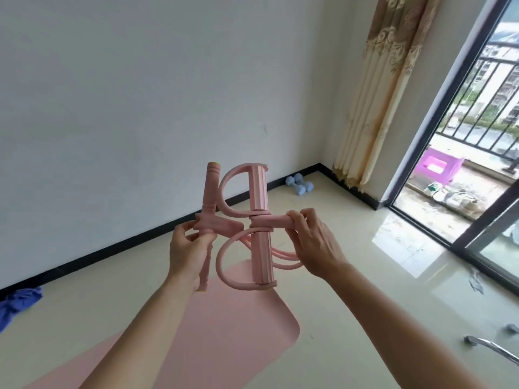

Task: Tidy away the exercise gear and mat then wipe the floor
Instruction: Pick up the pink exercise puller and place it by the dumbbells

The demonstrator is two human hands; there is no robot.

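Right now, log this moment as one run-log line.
left hand: grips pink pedal puller handle | right hand: grips its tubes | mat: unrolled on floor | blue dumbbells: by wall

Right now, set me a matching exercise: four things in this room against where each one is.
Things: 1 dumbbells; 2 mat; 3 cloth; 4 pull rope.
Places: A held by left hand and right hand; B floor by the wall, far left; C flat on the floor below both hands; D floor near the curtain.
Pairs: 1-D, 2-C, 3-B, 4-A.
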